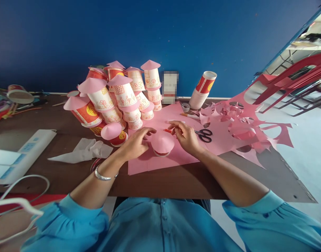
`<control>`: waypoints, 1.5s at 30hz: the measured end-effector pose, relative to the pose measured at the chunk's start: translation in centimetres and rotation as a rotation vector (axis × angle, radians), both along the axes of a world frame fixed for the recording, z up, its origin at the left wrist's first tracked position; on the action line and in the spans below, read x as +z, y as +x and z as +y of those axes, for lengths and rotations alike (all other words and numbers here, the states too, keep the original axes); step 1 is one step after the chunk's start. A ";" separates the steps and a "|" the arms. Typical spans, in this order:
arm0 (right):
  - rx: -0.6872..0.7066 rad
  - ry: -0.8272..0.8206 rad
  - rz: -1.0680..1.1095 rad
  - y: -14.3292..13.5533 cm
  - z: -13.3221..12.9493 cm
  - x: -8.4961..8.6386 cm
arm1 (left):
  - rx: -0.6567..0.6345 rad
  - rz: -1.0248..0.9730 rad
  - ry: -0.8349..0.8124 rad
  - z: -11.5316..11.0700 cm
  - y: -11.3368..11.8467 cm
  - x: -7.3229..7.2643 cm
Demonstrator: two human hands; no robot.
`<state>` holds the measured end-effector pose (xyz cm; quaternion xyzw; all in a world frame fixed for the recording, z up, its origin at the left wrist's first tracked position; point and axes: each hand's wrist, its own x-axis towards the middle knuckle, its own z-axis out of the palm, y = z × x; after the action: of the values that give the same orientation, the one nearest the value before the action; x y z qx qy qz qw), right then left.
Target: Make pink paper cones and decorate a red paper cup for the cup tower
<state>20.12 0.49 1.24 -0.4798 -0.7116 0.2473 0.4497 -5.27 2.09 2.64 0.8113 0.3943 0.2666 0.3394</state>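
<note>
A pink paper cone point(162, 141) sits like a roof on a small paper cup point(161, 153), whose rim shows beneath it, on pink paper sheets point(142, 164). To its left is my left hand point(138, 142), fingers curved and apart, thumb close to the cone's edge, holding nothing I can see. My right hand point(186, 137) hovers on the other side with bent, parted fingers. Just by its fingertips, behind the cone, a small red-orange item point(168, 131) shows in part; its kind is unclear. Black-handled scissors point(204, 135) lie right of my right hand.
Several cup towers with pink cone roofs point(121, 91) stand at the back left. A stack of paper cups point(202, 91), a tape roll point(186, 106) and cut pink scraps point(241, 122) are to the right. Crumpled white tissue point(84, 151) lies left. A phone-like object point(170, 87) leans on the wall.
</note>
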 end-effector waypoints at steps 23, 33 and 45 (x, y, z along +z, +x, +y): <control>0.067 0.150 -0.263 -0.4 0.3 -2.0 | 0.113 -0.074 0.124 -0.8 1.5 0.6; 0.158 -0.036 -0.066 -1.6 -1.0 -1.2 | 0.174 -0.186 0.068 -0.8 1.9 0.4; 0.129 -0.126 -0.017 -1.4 -0.7 -1.7 | 0.104 -0.231 0.089 -0.5 2.0 -0.9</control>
<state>18.71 -0.24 -0.49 -0.4623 -0.7281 0.3158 0.3957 -3.25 1.56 1.69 0.7678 0.3819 0.3929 0.3321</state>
